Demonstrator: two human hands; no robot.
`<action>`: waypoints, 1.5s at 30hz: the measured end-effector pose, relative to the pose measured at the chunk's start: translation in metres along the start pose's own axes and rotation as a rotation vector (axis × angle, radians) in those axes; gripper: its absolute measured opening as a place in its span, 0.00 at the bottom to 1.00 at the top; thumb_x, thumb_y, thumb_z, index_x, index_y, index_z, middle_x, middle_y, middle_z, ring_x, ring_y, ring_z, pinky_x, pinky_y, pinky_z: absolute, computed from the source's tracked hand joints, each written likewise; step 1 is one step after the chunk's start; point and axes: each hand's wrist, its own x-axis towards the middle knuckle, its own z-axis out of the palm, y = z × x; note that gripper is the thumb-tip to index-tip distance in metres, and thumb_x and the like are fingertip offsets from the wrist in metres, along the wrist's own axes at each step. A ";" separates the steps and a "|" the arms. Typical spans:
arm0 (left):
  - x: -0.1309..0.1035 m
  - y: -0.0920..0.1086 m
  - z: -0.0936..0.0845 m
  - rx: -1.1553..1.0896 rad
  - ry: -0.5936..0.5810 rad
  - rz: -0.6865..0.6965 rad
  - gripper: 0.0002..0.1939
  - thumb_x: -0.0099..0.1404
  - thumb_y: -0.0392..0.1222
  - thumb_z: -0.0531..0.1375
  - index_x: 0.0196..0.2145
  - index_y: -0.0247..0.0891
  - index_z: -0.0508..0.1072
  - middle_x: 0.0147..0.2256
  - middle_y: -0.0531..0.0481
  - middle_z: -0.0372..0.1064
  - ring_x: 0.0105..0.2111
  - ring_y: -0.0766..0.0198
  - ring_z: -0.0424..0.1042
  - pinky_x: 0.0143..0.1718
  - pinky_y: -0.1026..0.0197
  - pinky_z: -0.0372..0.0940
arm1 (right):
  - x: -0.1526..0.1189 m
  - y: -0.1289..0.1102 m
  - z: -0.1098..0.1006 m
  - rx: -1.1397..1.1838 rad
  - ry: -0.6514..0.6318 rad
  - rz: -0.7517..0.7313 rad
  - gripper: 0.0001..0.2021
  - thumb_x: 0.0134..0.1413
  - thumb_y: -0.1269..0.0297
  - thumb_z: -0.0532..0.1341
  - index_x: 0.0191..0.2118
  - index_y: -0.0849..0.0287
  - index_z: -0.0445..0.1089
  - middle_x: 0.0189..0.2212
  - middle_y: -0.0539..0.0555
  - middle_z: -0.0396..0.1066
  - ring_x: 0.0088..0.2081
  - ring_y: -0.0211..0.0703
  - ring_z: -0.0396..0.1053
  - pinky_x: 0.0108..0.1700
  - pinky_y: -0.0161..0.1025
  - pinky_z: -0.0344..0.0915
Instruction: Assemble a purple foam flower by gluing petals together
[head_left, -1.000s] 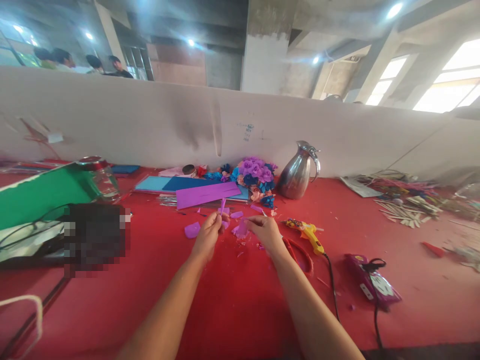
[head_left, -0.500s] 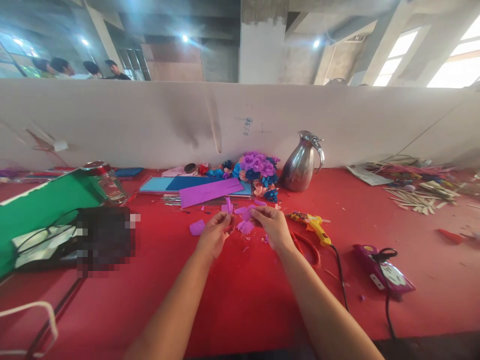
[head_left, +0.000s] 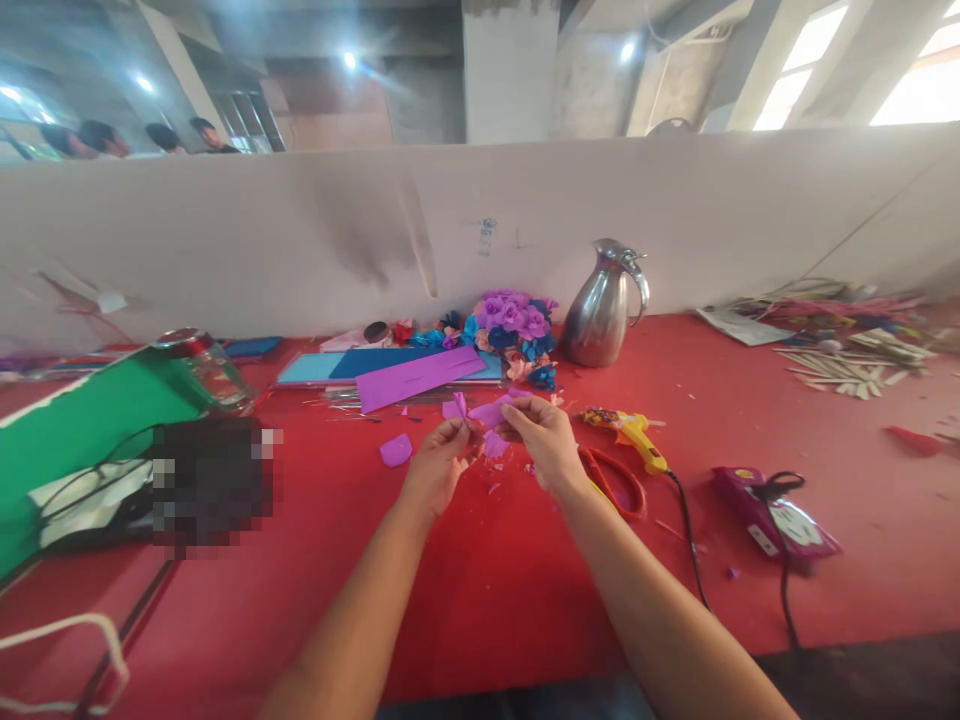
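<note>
Pinched between the fingers of my left hand (head_left: 441, 462) is a small rolled purple paper flower piece (head_left: 456, 406), upright. My right hand (head_left: 541, 438) closes its thumb and fingers on a loose purple paper petal (head_left: 491, 410), which reaches toward the rolled piece; whether the two touch I cannot tell. On the red table, just beyond and between my hands, lies another purple petal (head_left: 494, 444) among small scraps. One more purple paper piece (head_left: 395, 450) rests left of my left hand. Red-handled scissors (head_left: 619, 485) lie beside my right wrist, partly hidden by it.
A yellow glue gun (head_left: 637, 440) and a purple power strip (head_left: 776, 515) with cords lie to the right. Behind my hands are purple paper sheets (head_left: 420, 379), a bunch of paper flowers (head_left: 514, 325) and a steel jug (head_left: 604, 305). A glass jar (head_left: 210, 370) stands left.
My hands have come slightly closer together, and the petal in my right hand is nearer the rolled piece. The camera view has tilted slightly.
</note>
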 end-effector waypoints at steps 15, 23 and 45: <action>0.005 -0.008 -0.004 0.048 0.042 0.037 0.15 0.40 0.45 0.73 0.23 0.37 0.75 0.28 0.51 0.73 0.33 0.65 0.70 0.45 0.57 0.63 | -0.001 0.001 0.001 -0.075 0.024 -0.072 0.12 0.41 0.56 0.66 0.27 0.59 0.69 0.20 0.50 0.73 0.22 0.38 0.70 0.27 0.35 0.70; 0.004 -0.010 -0.001 0.183 0.084 0.087 0.14 0.42 0.46 0.71 0.26 0.36 0.77 0.27 0.51 0.73 0.31 0.65 0.70 0.47 0.55 0.61 | -0.001 0.007 0.001 -0.145 0.030 -0.101 0.12 0.43 0.55 0.64 0.28 0.59 0.68 0.21 0.51 0.73 0.23 0.39 0.71 0.28 0.37 0.69; 0.002 -0.012 0.000 0.407 0.178 0.160 0.07 0.46 0.42 0.68 0.25 0.38 0.78 0.26 0.51 0.74 0.30 0.63 0.70 0.42 0.58 0.61 | -0.004 0.002 0.000 -0.402 0.093 -0.211 0.10 0.48 0.58 0.60 0.29 0.59 0.72 0.26 0.54 0.77 0.31 0.46 0.75 0.33 0.37 0.67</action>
